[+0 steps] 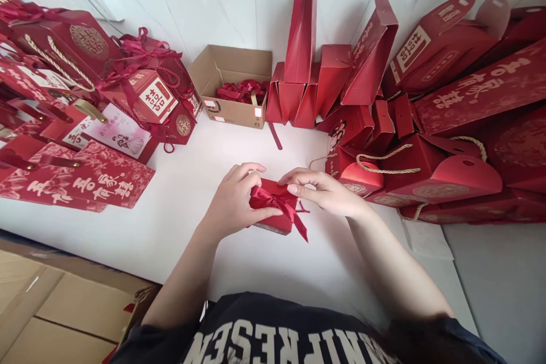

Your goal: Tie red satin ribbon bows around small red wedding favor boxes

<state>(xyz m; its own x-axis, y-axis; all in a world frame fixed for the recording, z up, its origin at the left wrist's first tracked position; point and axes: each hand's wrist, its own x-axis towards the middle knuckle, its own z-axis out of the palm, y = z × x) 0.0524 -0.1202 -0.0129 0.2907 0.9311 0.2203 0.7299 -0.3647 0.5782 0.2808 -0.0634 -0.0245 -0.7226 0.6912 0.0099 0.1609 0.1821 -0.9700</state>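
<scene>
A small red gift box [279, 222] lies on the white table [179, 222] in front of me, with a red satin ribbon [281, 203] tied across its top. My left hand [234, 200] curls round the box's left end and pinches a loop of the ribbon. My right hand [321, 189] reaches in from the right, fingers pressed together on the ribbon at the knot. One ribbon tail hangs down past the box's front edge.
An open cardboard box [232, 82] holding red ribbons stands at the back. Red gift boxes and bags are piled at the left [85, 102] and at the right [426, 125], some with rope handles. Brown cartons [55, 307] sit below the table's left edge.
</scene>
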